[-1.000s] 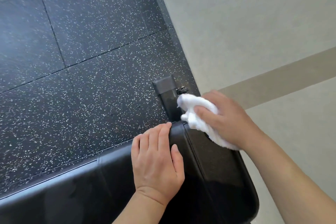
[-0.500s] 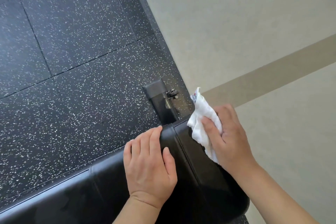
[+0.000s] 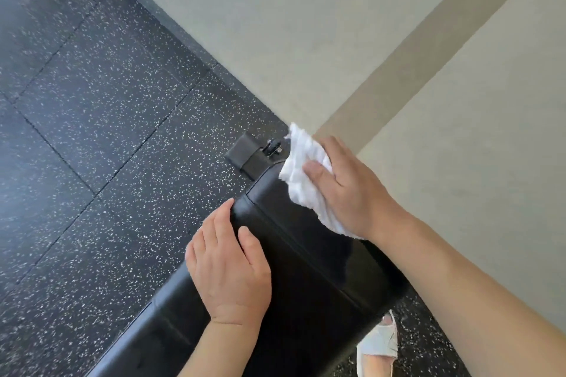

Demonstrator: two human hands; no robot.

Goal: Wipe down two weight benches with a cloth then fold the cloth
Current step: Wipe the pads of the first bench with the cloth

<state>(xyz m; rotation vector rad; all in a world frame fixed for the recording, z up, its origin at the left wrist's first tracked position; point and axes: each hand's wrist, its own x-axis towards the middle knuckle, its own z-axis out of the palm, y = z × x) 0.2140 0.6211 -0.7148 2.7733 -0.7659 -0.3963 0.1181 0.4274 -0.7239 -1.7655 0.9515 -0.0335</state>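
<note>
Nearest, at the lower right, we note a foot in a pale open-toed sandal (image 3: 378, 343) on the speckled black rubber floor (image 3: 92, 131). Next we list the black padded weight bench (image 3: 306, 260), its long axis running from the near left to the far right, its end pointing toward the beige wall (image 3: 306, 24). Our left hand (image 3: 228, 266) rests flat on the bench's left edge, fingers straight and close together, gripping nothing. Farther on, our right hand (image 3: 346, 190) presses a crumpled white cloth (image 3: 306, 184) onto the bench's far end; the thumb curls over the cloth, which lies under the palm and bunches out to the left of it. We read no writing on cloth or bench. Beyond the pad, a black frame bracket (image 3: 245, 151) with a small knob stands by the wall's darker stripe (image 3: 428, 55).
</note>
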